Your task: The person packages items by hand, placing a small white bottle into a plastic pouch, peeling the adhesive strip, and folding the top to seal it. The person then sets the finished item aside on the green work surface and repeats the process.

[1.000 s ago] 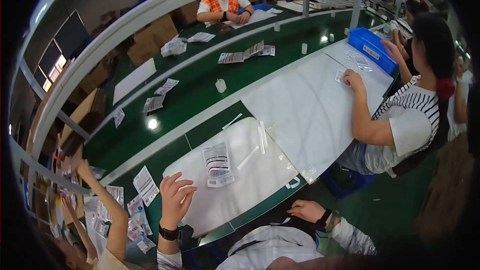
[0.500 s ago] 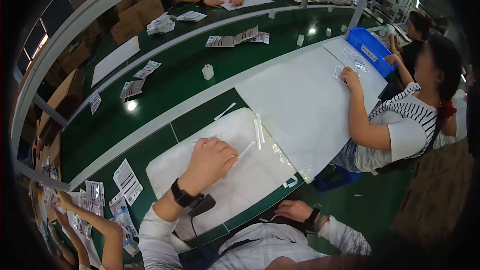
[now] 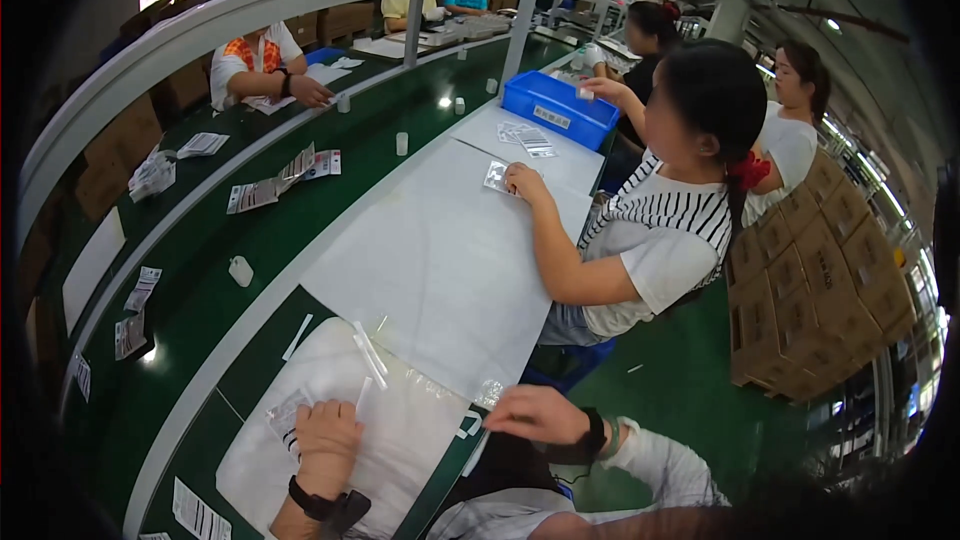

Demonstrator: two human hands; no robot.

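A clear plastic packet with dark print (image 3: 284,420) lies on the white mat (image 3: 410,440). My left hand (image 3: 328,440) presses down on it, fingers bent and close together; the palm hides part of the packet. A narrow white strip (image 3: 364,396) pokes out by those fingertips. At the bench edge hovers my right hand (image 3: 540,413), somewhat blurred, with its fingers drawn together. Whatever they may hold cannot be made out. Just beside its fingertips is a white looped strip (image 3: 468,425) at the mat's corner.
Two more strips (image 3: 370,354) lie at the mat's far edge. Rightward, a co-worker (image 3: 650,230) handles a packet (image 3: 497,178) near a blue bin (image 3: 560,110). The green belt (image 3: 330,230) carries packets and white bottles (image 3: 240,271). Stacked cartons (image 3: 810,280) stand behind.
The view has swung right. My right hand has risen from my lap to the bench edge. My left hand stays on the packet. A person across the belt has reached toward a white bottle.
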